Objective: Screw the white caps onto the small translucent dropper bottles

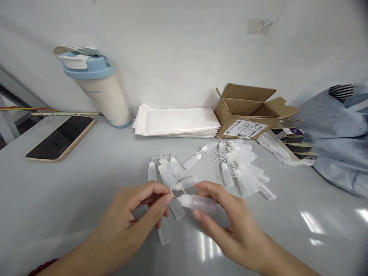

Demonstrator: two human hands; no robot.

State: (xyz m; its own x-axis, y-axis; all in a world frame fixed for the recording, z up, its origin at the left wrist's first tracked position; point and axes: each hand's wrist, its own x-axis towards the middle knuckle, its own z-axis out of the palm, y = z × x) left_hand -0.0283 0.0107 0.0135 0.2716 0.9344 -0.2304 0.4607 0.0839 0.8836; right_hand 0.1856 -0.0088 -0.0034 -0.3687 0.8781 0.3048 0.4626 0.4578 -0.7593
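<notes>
A translucent plastic dropper bottle (pixel 202 203) lies across the space between my hands, its pointed tip toward the left. My right hand (pixel 232 226) grips its body between thumb and fingers. At the tip, the thumb and index finger of my left hand (pixel 143 214) pinch the small tethered cap, mostly hidden by the fingertips. Around my left hand lie several similar bottles, including one just beyond it (pixel 167 174) and one below it (pixel 165 232). A larger heap of such bottles (pixel 244 180) rests beyond my right hand.
White padded envelopes (pixel 181 120) are stacked against the wall, beside an open cardboard box (pixel 241 124). A phone (pixel 61 138) and a cream tumbler with a blue lid (pixel 100 88) stand at the left. Bluish fabric (pixel 339 134) and a plastic-wrapped package (pixel 287 147) are at the right.
</notes>
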